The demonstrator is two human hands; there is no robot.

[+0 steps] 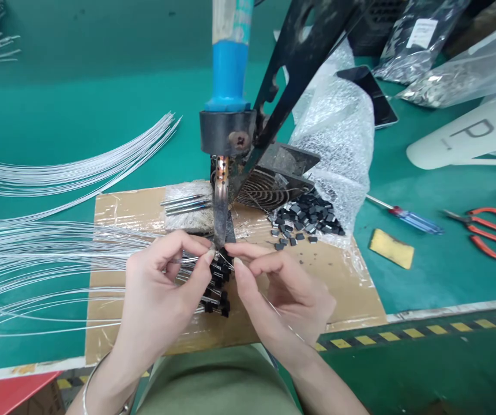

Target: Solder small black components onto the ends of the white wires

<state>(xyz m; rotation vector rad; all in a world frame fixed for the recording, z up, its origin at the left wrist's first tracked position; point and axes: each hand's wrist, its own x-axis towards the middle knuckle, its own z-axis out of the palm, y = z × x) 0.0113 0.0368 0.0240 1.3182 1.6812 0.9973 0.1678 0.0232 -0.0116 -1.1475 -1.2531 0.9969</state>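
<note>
A soldering iron (230, 75) with a blue handle hangs tip-down from a black stand arm (293, 57). Just beneath its tip, my left hand (161, 294) is closed in a pinch on a thin white wire (187, 260); the wire's end is partly hidden by the fingers. My right hand (282, 288) pinches a thin solder wire (273, 308), whose tail runs back over the wrist. The solder's front end is close to the iron's tip; whether they touch I cannot tell. Under the hands lie black connectors (217, 302) on the ends of several white wires (113, 253).
Cardboard (352, 300) covers the green bench. Loose black parts (308, 216) are heaped beside bubble wrap (338, 132). Rightward lie a screwdriver (416, 220), a yellow sponge (391, 248) and red-handled scissors (494, 230). Another white wire bundle (79, 176) lies at left.
</note>
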